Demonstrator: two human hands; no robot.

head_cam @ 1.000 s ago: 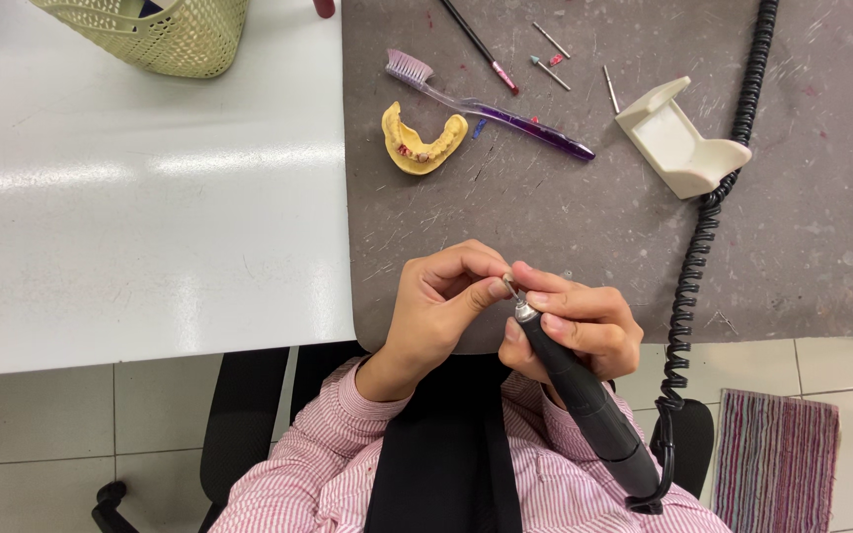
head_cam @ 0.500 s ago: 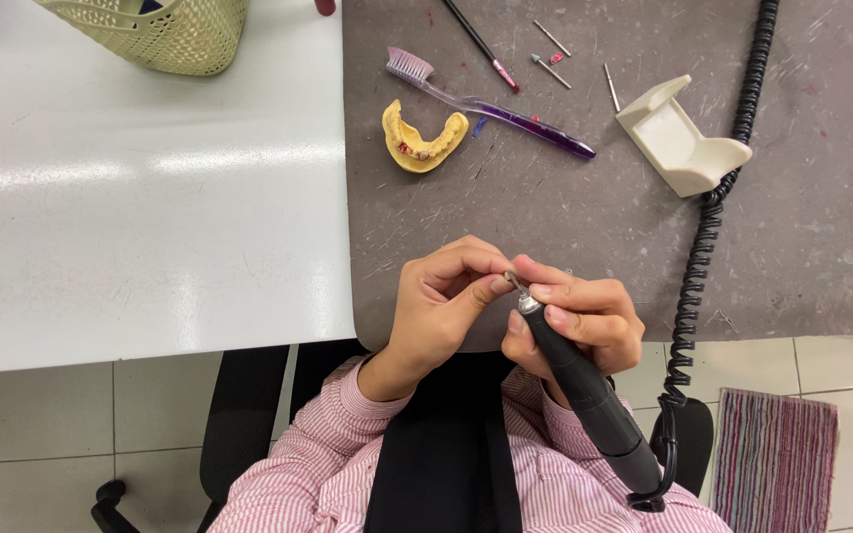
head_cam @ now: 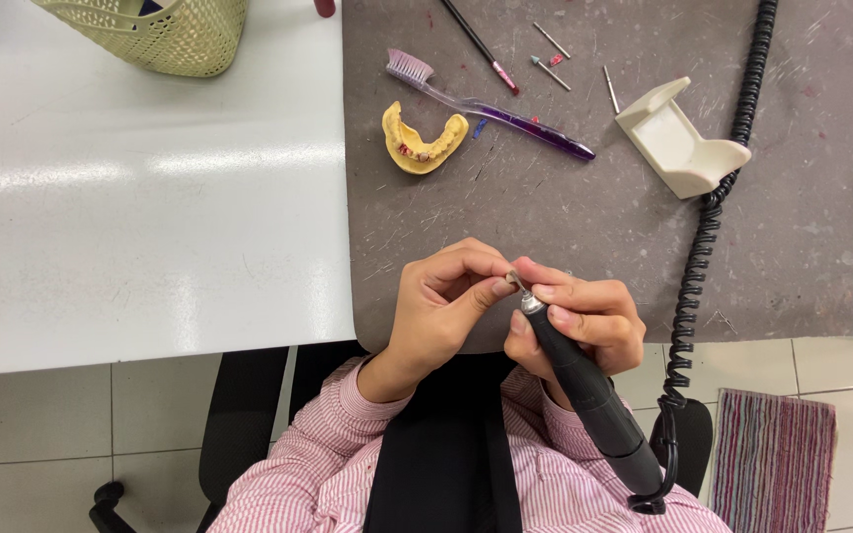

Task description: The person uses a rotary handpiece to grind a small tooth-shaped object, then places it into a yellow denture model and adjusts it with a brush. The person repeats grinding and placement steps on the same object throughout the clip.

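My right hand (head_cam: 584,321) grips a black rotary handpiece (head_cam: 589,395) with a silver tip pointing up and left. My left hand (head_cam: 441,301) pinches something tiny right at that tip; the fingers hide what it is. Both hands hover over the near edge of a scratched grey mat (head_cam: 644,197). A yellow dental jaw model (head_cam: 423,141) lies farther up the mat, next to a purple toothbrush (head_cam: 491,104).
A cream handpiece holder (head_cam: 678,143) rests on the mat by a black coiled cord (head_cam: 718,188). Several small burs (head_cam: 550,59) and a thin black tool (head_cam: 476,44) lie at the far edge. A green woven basket (head_cam: 165,30) stands on the white table (head_cam: 130,197). Striped rug (head_cam: 772,459) on floor.
The hands have barely shifted; the handpiece tip stays against the left fingertips.
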